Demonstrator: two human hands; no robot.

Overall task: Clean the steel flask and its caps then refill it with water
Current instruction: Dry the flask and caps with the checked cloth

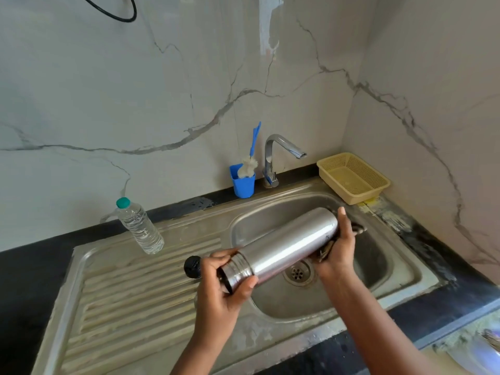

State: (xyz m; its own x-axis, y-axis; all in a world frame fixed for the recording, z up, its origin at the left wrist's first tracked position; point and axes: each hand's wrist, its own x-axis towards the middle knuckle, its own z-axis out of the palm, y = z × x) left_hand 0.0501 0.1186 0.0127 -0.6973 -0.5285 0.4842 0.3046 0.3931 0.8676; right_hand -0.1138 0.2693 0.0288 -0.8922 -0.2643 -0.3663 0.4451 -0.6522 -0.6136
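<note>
Head view: left hand curled round neck of steel flask; right hand wrapped round its base, some dark thing pinched underneath, can't tell what. Flask hung over steel sink basin, near-horizontal, long axis neck lower-left to base upper-right. Black cap lay on drainboard by left hand. Water bottle, tap, blue brush holder, yellow basket behind; marble walls.

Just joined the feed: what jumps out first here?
The steel flask, held tilted over the sink basin: the left hand grips its neck end, the right hand its base. A black cap lies on the drainboard beside the left hand, and a plastic water bottle stands further left.
</note>
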